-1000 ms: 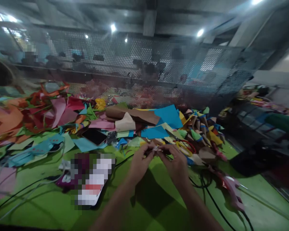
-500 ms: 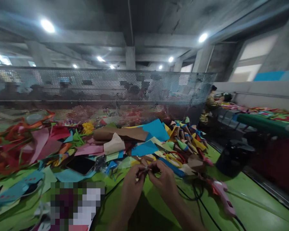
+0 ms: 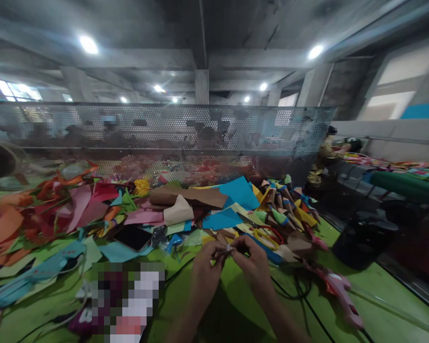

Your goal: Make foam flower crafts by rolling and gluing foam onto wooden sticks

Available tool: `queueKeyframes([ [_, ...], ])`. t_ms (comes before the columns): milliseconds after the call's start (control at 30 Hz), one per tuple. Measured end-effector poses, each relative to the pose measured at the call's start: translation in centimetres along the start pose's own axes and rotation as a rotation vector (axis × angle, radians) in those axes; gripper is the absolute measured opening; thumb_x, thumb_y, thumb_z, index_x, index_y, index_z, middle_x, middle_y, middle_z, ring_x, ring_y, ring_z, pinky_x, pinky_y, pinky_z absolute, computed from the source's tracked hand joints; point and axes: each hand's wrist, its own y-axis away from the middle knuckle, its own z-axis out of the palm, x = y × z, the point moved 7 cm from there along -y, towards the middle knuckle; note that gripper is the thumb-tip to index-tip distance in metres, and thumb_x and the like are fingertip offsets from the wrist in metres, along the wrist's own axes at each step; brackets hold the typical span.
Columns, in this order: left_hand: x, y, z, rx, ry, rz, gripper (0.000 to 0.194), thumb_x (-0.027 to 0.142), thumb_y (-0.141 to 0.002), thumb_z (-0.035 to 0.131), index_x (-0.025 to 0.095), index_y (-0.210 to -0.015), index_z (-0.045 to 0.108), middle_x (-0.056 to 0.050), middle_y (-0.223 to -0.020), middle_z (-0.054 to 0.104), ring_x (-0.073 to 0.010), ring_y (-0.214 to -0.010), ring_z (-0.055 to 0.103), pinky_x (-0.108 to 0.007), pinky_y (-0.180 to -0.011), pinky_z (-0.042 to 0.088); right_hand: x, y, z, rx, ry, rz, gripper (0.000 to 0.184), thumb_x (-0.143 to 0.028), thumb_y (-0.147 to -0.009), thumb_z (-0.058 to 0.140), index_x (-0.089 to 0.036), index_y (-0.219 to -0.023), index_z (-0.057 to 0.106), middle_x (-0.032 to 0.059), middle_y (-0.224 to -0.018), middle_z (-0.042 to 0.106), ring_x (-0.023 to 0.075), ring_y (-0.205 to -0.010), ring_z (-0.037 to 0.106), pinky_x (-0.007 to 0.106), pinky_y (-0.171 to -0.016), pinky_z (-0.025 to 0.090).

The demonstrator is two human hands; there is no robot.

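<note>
My left hand (image 3: 208, 267) and my right hand (image 3: 250, 259) meet over the front of the green table (image 3: 232, 317). Their fingertips pinch a small pale piece (image 3: 229, 248) between them; it is too small and blurred to name. Just beyond the fingers lie brown and yellow scraps and blue felt-like sheets (image 3: 221, 219). Scissors with yellow and red handles (image 3: 268, 235) rest right behind my right hand. Farther right, a pink glue gun (image 3: 343, 295) lies on its side with its black cord trailing off.
Colourful scraps (image 3: 82, 205) heap across the left and back. A phone (image 3: 133, 237) lies among them. Small cone-like pieces (image 3: 279, 202) pile at back right. A dark bin (image 3: 364, 240) stands at the right edge. A perforated metal screen (image 3: 186, 138) closes the back; a person (image 3: 321, 159) is beyond, at right.
The whole view has shifted, so things appear a little farther right. My hands keep the same pinch, and the pale piece between them shows slightly more.
</note>
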Motion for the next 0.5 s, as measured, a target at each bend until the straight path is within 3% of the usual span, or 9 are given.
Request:
queueKeyframes([
  [300, -0.6, -0.1, 0.0, 0.013, 0.148, -0.137, 0.000, 0.018, -0.080, 0.066, 0.018, -0.080, 0.066, -0.002, -0.080, 0.070, -0.0160, -0.074, 0.062, -0.025, -0.070, 0.047, 2.7, 0.2, 0.0, -0.059, -0.175, 0.185, 0.018, -0.035, -0.070, 0.074, -0.019, -0.076, 0.065, 0.0005, -0.066, 0.063, 0.0155, -0.058, 0.056, 0.026, -0.053, 0.044],
  [500, -0.7, -0.3, 0.2, 0.022, 0.296, -0.227, 0.004, 0.016, -0.078, 0.068, 0.018, -0.078, 0.065, -0.003, -0.081, 0.072, -0.0164, -0.077, 0.066, -0.026, -0.072, 0.052, 4.3, 0.3, -0.3, 0.004, -0.325, 0.292, 0.028, -0.030, -0.062, 0.087, -0.022, -0.081, 0.068, 0.0003, -0.075, 0.068, 0.0162, -0.068, 0.062, 0.027, -0.061, 0.050],
])
